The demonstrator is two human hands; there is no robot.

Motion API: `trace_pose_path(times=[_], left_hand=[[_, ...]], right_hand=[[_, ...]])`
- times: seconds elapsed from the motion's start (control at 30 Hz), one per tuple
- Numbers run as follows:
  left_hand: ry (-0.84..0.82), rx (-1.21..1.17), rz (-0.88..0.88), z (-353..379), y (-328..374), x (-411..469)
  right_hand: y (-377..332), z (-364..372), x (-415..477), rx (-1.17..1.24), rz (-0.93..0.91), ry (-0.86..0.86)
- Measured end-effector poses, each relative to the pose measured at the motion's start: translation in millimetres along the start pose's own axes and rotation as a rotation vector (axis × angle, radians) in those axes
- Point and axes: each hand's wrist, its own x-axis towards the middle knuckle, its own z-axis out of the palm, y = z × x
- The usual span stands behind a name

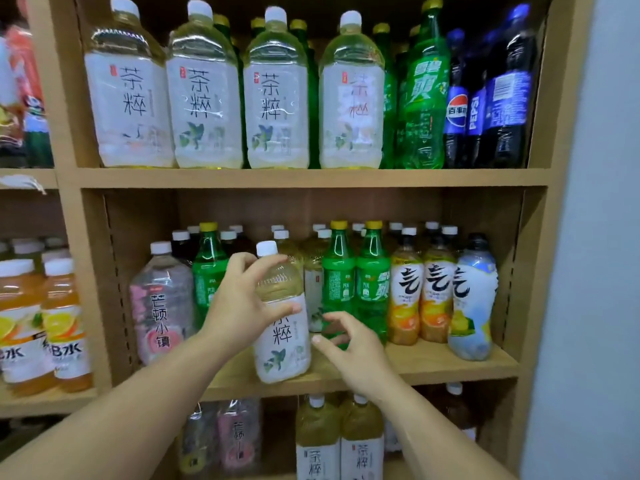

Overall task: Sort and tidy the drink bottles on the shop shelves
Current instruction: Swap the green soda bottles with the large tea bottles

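Observation:
A pale tea bottle [282, 344] with a white cap and white label stands at the front of the middle shelf [450, 367]. My left hand [242, 303] is wrapped around its upper half. My right hand [349, 344] hovers just right of the bottle's base, fingers spread and holding nothing. Behind them stand green soda bottles [356, 282], a pink-labelled bottle [161, 303] at the left, and orange-labelled bottles [420, 292] at the right.
The top shelf holds large tea bottles [204, 95], green soda [424, 98] and dark cola bottles [505, 95]. More tea bottles [341, 441] stand on the shelf below. Orange drink bottles [45, 323] fill the neighbouring unit at left. A pale wall [595, 237] bounds the right.

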Motion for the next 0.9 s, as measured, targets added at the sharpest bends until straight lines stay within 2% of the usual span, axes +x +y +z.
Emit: trace_pose_path(times=[0.13,0.27,0.33,0.47,0.57,0.7,0.9], left_hand=[[-0.011,0.022,0.018,13.8,-14.6,7.4],[0.008,-0.021,-0.017,24.5,-20.2,-2.1],[0.036,-0.004,-0.022,27.4,-21.9,-16.5],[0.113,-0.044,-0.122,31.0,-25.5,-46.5],[0.084,-0.146,-0.210,32.2,-24.8,-51.9],[0.021,-0.160,-0.232,32.7,-28.5,-47.0],[0.005,-0.180,-0.266,39.5,-31.9,-39.6]], right_hand=[[5.2,-2.6,4.5,-0.048,-0.023,0.109],[-17.8,-33.3,22.6,-0.247,-0.209,0.495],[-34.4,-55.0,39.1,-0.359,-0.201,0.599],[-57.0,-73.3,72.1,-0.489,0.004,0.497],[-68.1,-71.0,86.3,-0.426,0.058,0.413],[-74.1,-67.9,95.7,-0.377,0.087,0.345],[-64.6,-53.0,107.5,-0.358,0.195,0.381]])
